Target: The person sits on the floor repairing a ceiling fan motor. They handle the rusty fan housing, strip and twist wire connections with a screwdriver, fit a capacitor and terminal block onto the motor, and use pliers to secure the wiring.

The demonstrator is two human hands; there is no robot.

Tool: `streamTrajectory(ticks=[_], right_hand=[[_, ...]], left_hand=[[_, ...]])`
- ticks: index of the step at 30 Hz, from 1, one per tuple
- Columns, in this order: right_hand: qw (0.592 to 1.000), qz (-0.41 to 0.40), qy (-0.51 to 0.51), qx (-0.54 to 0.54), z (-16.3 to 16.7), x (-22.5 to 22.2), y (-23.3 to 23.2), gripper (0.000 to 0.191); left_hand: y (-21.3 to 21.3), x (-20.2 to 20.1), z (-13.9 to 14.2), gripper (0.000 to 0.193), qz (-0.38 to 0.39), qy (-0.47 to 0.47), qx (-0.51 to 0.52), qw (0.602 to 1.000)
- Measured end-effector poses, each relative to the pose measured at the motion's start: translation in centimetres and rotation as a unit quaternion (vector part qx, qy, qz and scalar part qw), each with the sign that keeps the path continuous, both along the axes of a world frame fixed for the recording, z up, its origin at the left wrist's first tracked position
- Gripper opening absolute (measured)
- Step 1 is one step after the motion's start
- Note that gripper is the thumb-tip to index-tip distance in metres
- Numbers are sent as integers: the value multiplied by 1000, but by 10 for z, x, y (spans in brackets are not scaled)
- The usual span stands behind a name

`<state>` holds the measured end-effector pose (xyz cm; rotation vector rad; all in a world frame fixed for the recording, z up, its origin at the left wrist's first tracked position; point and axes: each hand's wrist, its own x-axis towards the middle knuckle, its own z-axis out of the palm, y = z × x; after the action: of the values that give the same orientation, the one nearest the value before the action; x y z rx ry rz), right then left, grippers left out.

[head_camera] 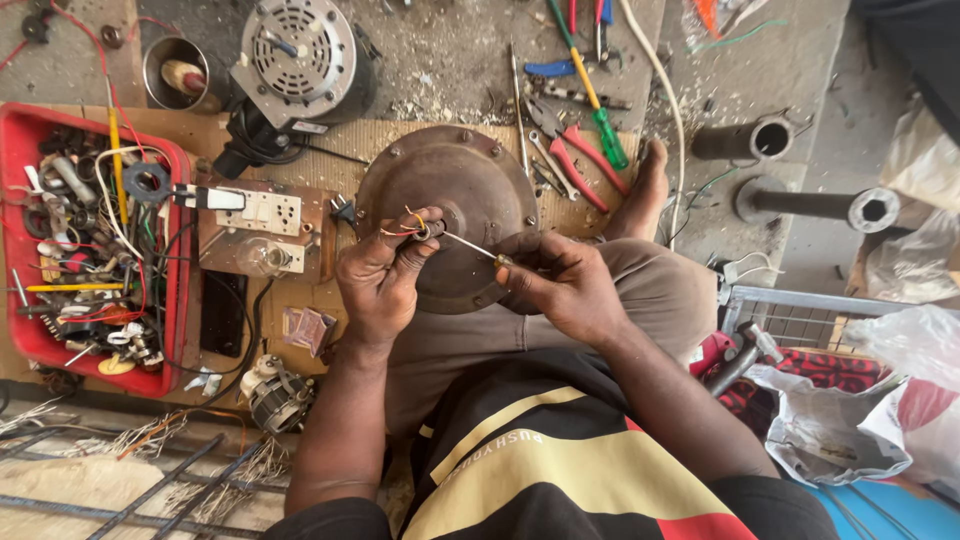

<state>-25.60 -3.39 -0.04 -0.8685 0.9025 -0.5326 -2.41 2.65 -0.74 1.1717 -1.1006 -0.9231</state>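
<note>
A round, rusty brown motor housing [455, 185] rests on my lap and the cardboard. My left hand [380, 280] pinches a small metal part with thin red and yellow wires [408, 226] over the housing's lower left. My right hand [565, 285] grips a thin screwdriver [468, 246] whose metal shaft points left, its tip touching the part held by the left hand.
A red tray [25, 335] of wires and parts sits at left. A socket board with a bulb [262, 225] lies beside it. A grey electric motor [300, 55], a tin cup [175, 70], pliers [575, 160] and a green screwdriver [600, 125] lie beyond. Pipes [810, 205] and bags [900, 390] are right.
</note>
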Motion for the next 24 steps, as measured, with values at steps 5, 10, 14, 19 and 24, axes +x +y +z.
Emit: streamTrajectory(ticks=[5, 10, 14, 19, 24], right_hand=[[1000, 16, 18, -17, 6, 0, -13, 27], [988, 66, 101, -93, 16, 2, -25, 25], [980, 88, 92, -154, 22, 1, -30, 24], [958, 79, 80, -265, 21, 1, -29, 24], [974, 45, 44, -217, 19, 14, -15, 21]], left_hand=[[0, 7, 3, 31, -42, 8, 15, 999], [-2, -1, 3, 37, 8, 45, -4, 999], [-1, -3, 2, 31, 21, -22, 10, 999], [2, -8, -2, 27, 55, 30, 38, 997], [3, -6, -6, 28, 66, -6, 19, 998]])
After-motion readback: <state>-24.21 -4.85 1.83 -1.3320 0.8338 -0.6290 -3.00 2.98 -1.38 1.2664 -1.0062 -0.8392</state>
